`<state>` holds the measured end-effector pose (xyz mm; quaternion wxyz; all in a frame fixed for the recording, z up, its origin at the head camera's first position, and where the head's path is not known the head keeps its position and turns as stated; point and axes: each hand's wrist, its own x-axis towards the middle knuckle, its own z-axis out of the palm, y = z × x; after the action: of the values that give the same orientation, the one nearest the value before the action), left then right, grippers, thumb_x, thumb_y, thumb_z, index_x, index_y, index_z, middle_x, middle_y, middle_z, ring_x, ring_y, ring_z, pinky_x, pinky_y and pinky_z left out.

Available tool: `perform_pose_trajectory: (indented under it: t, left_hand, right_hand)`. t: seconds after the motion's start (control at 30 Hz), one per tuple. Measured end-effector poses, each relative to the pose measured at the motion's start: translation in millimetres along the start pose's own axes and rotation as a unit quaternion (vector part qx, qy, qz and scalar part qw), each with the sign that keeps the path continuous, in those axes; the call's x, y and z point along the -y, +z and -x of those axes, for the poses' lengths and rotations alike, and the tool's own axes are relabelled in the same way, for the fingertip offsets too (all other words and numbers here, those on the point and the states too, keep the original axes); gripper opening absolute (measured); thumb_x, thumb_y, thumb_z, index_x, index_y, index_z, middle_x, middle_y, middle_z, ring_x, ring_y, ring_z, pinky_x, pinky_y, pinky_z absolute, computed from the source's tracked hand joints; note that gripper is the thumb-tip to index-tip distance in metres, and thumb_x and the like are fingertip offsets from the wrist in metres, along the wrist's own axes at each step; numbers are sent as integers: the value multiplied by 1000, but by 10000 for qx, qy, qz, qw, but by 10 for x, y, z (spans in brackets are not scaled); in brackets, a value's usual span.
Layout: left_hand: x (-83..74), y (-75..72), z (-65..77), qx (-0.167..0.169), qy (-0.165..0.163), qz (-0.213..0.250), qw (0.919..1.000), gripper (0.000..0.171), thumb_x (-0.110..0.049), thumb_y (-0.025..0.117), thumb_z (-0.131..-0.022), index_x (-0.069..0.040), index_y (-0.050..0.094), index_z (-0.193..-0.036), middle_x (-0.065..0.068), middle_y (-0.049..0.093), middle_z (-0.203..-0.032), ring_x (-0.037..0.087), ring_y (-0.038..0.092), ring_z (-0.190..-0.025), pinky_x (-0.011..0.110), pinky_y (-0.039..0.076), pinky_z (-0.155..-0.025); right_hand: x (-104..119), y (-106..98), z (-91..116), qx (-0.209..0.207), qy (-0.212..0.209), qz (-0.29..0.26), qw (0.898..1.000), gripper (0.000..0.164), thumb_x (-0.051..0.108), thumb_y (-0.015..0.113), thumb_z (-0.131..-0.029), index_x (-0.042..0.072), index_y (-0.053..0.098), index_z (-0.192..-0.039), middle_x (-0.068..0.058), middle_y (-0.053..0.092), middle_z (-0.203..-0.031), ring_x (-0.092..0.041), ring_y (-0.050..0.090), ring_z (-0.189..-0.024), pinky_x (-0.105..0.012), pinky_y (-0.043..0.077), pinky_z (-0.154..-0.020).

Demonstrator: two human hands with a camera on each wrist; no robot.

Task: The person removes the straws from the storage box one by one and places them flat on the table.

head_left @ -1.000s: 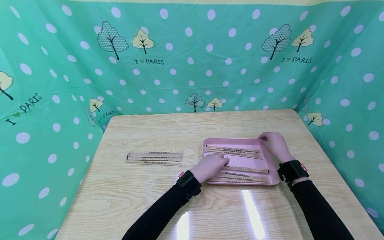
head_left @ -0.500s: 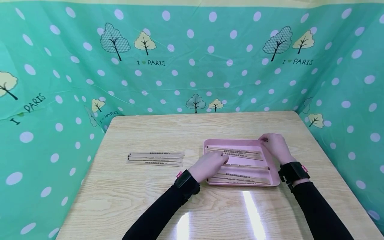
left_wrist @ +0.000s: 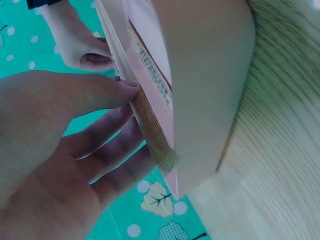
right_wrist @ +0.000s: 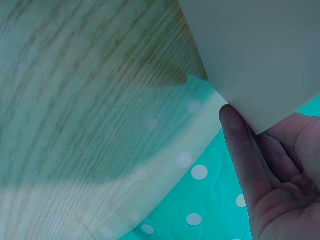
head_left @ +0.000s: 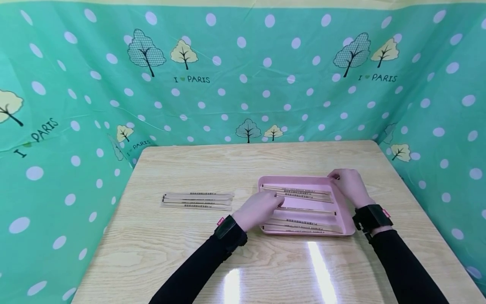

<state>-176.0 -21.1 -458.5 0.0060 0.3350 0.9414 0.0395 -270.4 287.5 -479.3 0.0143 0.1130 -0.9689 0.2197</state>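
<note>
In the head view my left hand [head_left: 258,210] is over the left part of a pink tray [head_left: 347,219]. It pinches a slim paper-wrapped straw [head_left: 309,210] that stretches rightward above the tray floor. The left wrist view shows the thumb and index finger on the straw's wrapper [left_wrist: 152,130], with the other fingers spread behind it. My right hand [head_left: 348,185] grips the tray's far right corner, its fingers against the outer wall [right_wrist: 260,75] in the right wrist view. Several more wrapped straws [head_left: 303,195] lie in the tray, in a far and a near group [head_left: 303,226].
Left of the tray, several wrapped straws [head_left: 197,201] lie side by side on the wooden table [head_left: 152,253]. A green dotted cloth [head_left: 243,93] hangs behind the table and along both sides.
My left hand has moved up and slightly left, bringing the pinched straw away from the near group. The right hand keeps its hold on the tray corner.
</note>
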Motion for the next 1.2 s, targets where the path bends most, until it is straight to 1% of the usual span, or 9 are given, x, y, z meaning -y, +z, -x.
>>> perform_pose_trajectory:
  t: [0.13, 0.3, 0.5, 0.63, 0.73, 0.87, 0.93, 1.03, 1.2]
  left_hand:
    - [71, -6, 54, 54, -12, -47, 10000, 17, -8, 56, -103, -18, 69, -108, -3, 68, -96, 9, 63, -85, 23, 53, -71]
    - [187, -22, 160, 16, -119, -33, 9999, 18, -8, 57, -102, -17, 70, -111, 0, 68, -99, 12, 64, -86, 25, 54, -71]
    - [359, -53, 343, -89, -363, 248, 9990, 17, -9, 54, -103, -17, 68, -108, 1, 68, -97, 17, 65, -85, 29, 53, -70]
    - [456, -80, 452, -58, -445, 338, 9984, 18, -7, 57, -101, -16, 69, -110, 2, 68, -95, 18, 66, -86, 30, 54, -72]
    - [516, -99, 536, 22, -576, 404, 9975, 20, -4, 58, -99, -16, 69, -111, 2, 68, -96, 18, 67, -87, 30, 55, -74]
    - [604, -118, 666, 38, -760, 409, 9963, 19, -5, 59, -99, -16, 70, -110, 2, 68, -95, 18, 67, -86, 31, 55, -74]
    - [660, -117, 743, -29, -786, 346, 9963, 17, -6, 61, -99, -16, 70, -109, 2, 68, -94, 18, 67, -83, 31, 55, -72]
    - [755, -101, 869, -217, -762, 212, 9966, 14, -7, 63, -98, -16, 71, -106, 2, 68, -91, 18, 66, -80, 31, 55, -69]
    - [888, -105, 1051, -600, -754, 229, 9951, 13, -6, 67, -96, -15, 71, -104, 2, 68, -89, 18, 65, -77, 31, 53, -67]
  right_hand:
    - [-11, -7, -5, -58, -87, 42, 9999, 16, 0, 62, -97, -4, 75, -104, -26, 74, -104, -41, 69, -97, -53, 54, -82]
    - [1, -10, -9, -41, -44, 39, 10000, 16, 0, 61, -97, -5, 75, -104, -26, 74, -104, -41, 69, -97, -53, 54, -82]
    - [18, -4, -24, 27, 22, -91, 10000, 18, -1, 60, -96, -5, 75, -106, -27, 73, -106, -44, 68, -103, -56, 54, -88]
    - [-3, -5, -14, -79, -70, -86, 9999, 17, -1, 61, -96, -4, 75, -105, -26, 74, -104, -43, 69, -99, -55, 54, -85]
    - [-20, -8, -3, -140, -173, -67, 9997, 16, -1, 62, -96, -5, 75, -104, -26, 74, -102, -42, 70, -95, -55, 54, -83]
    - [-14, -3, -5, -99, -148, -88, 9998, 16, -1, 62, -96, -5, 75, -104, -26, 74, -102, -42, 70, -96, -55, 54, -83]
    - [-8, 5, -13, -45, -102, -107, 9999, 17, -1, 61, -96, -4, 75, -104, -26, 74, -103, -42, 70, -97, -55, 54, -84]
    - [-3, 13, -24, 20, -68, -126, 9999, 17, -1, 61, -96, -4, 75, -105, -26, 74, -104, -43, 69, -98, -55, 54, -85]
    - [-22, 6, -23, -29, -88, -52, 9999, 16, 0, 62, -96, -5, 75, -105, -26, 74, -104, -43, 69, -98, -55, 54, -85]
